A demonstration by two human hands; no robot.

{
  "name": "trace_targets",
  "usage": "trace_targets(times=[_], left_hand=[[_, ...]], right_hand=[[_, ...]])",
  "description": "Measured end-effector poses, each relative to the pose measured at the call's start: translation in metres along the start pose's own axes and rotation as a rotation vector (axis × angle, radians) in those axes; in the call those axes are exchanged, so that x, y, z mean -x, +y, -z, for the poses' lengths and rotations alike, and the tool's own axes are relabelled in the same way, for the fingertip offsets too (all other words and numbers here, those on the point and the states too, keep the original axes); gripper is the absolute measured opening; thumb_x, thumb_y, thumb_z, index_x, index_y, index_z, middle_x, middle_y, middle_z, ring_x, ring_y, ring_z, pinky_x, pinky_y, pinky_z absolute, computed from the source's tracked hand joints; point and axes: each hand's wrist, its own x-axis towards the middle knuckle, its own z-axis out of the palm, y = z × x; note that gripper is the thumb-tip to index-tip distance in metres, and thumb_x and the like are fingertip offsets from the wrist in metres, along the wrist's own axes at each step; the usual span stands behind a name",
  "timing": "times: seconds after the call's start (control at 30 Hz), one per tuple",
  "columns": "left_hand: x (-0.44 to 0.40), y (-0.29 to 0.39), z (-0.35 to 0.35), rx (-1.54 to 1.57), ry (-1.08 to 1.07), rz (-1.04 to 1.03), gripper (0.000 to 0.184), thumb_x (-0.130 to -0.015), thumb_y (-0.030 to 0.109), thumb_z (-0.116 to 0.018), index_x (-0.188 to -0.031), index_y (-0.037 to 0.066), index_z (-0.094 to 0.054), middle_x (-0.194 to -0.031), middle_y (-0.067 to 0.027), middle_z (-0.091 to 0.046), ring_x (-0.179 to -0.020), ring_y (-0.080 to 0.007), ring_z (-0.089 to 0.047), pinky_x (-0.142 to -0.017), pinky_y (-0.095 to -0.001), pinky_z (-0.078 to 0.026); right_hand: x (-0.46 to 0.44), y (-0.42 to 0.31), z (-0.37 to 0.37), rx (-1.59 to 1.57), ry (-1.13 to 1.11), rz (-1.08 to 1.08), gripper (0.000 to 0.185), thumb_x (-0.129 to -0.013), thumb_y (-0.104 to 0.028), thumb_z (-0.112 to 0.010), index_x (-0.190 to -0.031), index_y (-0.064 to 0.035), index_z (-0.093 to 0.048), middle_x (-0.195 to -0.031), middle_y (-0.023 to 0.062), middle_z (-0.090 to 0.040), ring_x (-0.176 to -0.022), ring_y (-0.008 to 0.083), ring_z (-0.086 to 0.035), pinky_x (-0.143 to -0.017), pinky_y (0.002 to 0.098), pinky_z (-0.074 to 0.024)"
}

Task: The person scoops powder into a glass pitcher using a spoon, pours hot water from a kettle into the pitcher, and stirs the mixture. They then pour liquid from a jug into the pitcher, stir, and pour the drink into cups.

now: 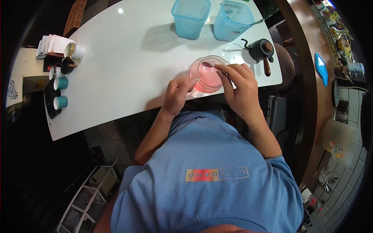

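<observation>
Fingers of the right hand (244,83) pinch a spoon (208,64); left hand (177,96) steadies the bowl (198,70), thumb on rim, other fingers partly hidden. Bowl, at the table's (112,70) near edge, is probably stiff, slippery, fragile: grip rim and wall.

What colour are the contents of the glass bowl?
The contents look pink, best seen in the head view.
</observation>
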Motion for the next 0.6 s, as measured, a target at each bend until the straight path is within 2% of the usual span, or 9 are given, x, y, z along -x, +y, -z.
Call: trace_targets(times=[0.03, 0.17, 0.3, 0.47, 0.6], left_hand=[[-0.001, -0.001, 0.002, 0.025, -0.011, -0.012, 0.034, -0.091, 0.015, -0.055, -0.061, 0.003, -0.047, -0.062, 0.0055, -0.040, -0.063, -0.0041, -0.034, -0.058, -0.0231, -0.030], [-0.001, 0.002, 0.004, 0.009, 0.013, -0.029, 0.034, -0.091, 0.014, -0.055, -0.060, 0.003, -0.047, -0.062, 0.0057, -0.040, -0.063, -0.0042, -0.034, -0.057, -0.0230, -0.030], [-0.002, 0.006, 0.006, -0.014, 0.026, -0.017, 0.033, -0.091, 0.013, -0.055, -0.061, 0.003, -0.045, -0.062, 0.0058, -0.039, -0.063, -0.0042, -0.034, -0.057, -0.0229, -0.030], [-0.001, 0.003, 0.005, -0.019, 0.005, -0.039, 0.034, -0.091, 0.014, -0.054, -0.061, 0.003, -0.042, -0.062, 0.0061, -0.038, -0.062, -0.0041, -0.033, -0.056, -0.0230, -0.029], [-0.001, 0.006, 0.002, -0.016, 0.006, -0.036, 0.035, -0.092, 0.014, -0.052, -0.060, 0.003, -0.041, -0.062, 0.0062, -0.037, -0.062, -0.0041, -0.032, -0.056, -0.0234, -0.029]], right_hand=[[-0.002, 0.000, 0.000, -0.068, -0.031, -0.036, 0.016, -0.081, -0.006, -0.064, -0.096, -0.0043, -0.067, -0.084, 0.0090, -0.064, -0.073, 0.0263, -0.055, -0.069, 0.0365, -0.0438], [-0.010, -0.002, 0.002, -0.210, -0.151, -0.139, 0.013, -0.083, -0.006, -0.062, -0.095, -0.0031, -0.068, -0.085, 0.0111, -0.066, -0.076, 0.0279, -0.055, -0.071, 0.0368, -0.0442], [-0.016, 0.000, 0.008, -0.220, -0.227, -0.147, 0.013, -0.084, -0.008, -0.062, -0.094, -0.0030, -0.067, -0.083, 0.0109, -0.065, -0.077, 0.0286, -0.055, -0.072, 0.0370, -0.0438], [-0.026, -0.007, 0.015, 0.124, -0.234, 0.019, 0.014, -0.085, -0.009, -0.059, -0.095, -0.0032, -0.066, -0.081, 0.0100, -0.062, -0.078, 0.0290, -0.054, -0.077, 0.0376, -0.0424], [-0.027, -0.004, 0.008, 0.054, -0.179, 0.126, 0.014, -0.085, -0.008, -0.058, -0.095, -0.0029, -0.066, -0.084, 0.0097, -0.062, -0.078, 0.0287, -0.054, -0.075, 0.0382, -0.0433]])
